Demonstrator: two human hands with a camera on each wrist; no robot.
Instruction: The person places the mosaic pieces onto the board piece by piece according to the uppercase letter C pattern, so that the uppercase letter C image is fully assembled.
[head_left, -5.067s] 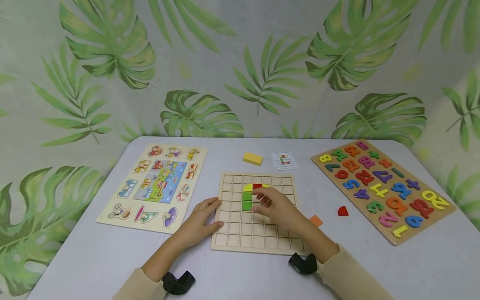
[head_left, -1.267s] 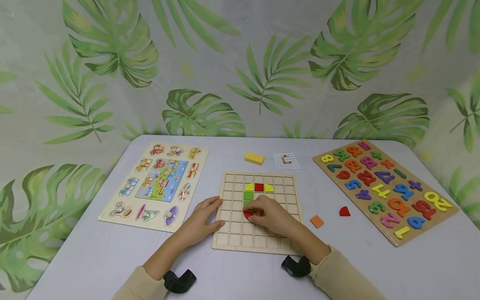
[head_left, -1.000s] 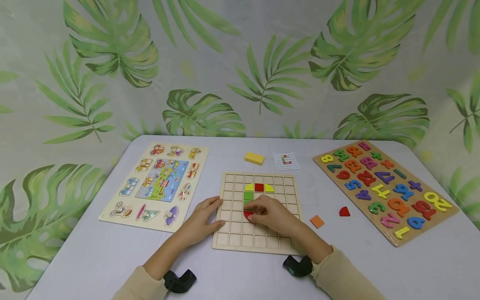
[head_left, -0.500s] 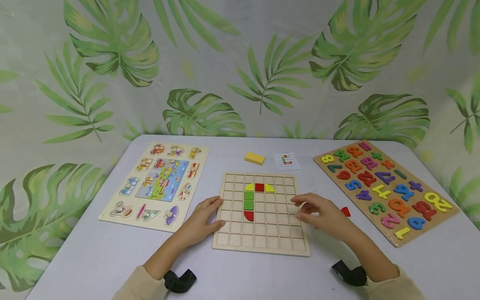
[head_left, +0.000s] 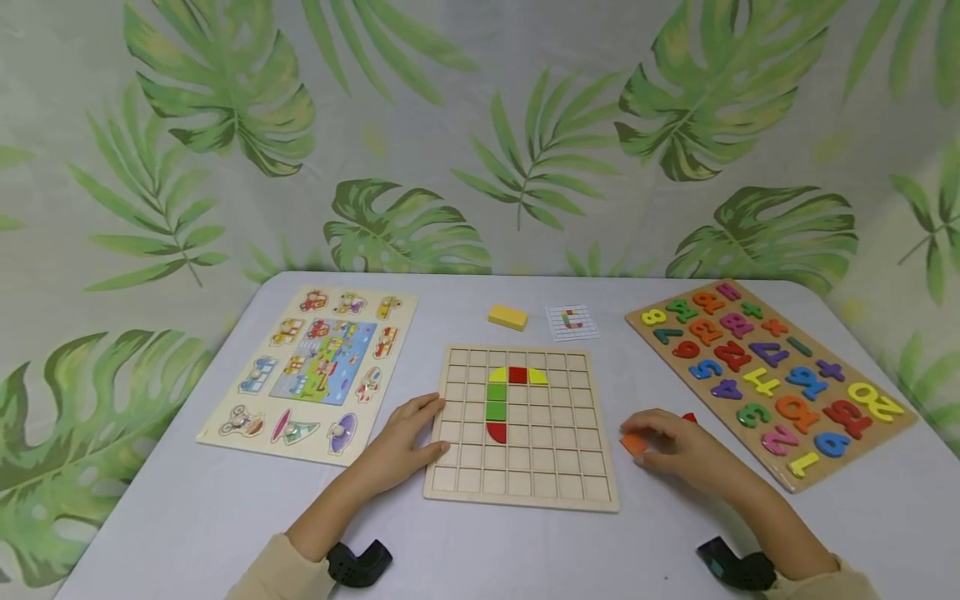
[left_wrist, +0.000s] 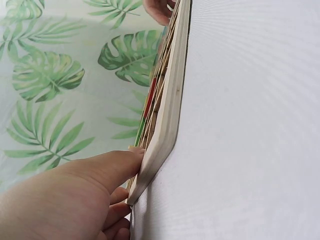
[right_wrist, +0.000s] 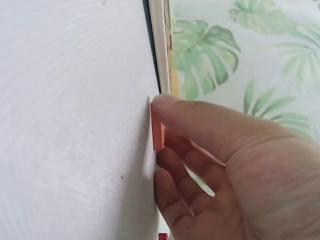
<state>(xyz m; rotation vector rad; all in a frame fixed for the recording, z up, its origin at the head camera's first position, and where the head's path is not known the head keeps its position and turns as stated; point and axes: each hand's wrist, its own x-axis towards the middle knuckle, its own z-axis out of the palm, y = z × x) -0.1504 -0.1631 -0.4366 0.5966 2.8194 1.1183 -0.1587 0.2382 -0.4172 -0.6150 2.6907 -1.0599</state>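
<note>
Orange tile [head_left: 633, 443] — pinched by right hand [head_left: 675, 450] | beside grid board [head_left: 600, 492]

Vehicle peg puzzle [head_left: 311, 371] left on grey table [head_left: 187, 517]. Number puzzle board [head_left: 765, 375] right, angled. Yellow block [head_left: 507, 317] and pattern card [head_left: 572, 322] side by side beyond centre. Leaf-print backdrop [head_left: 480, 133] behind.
</note>
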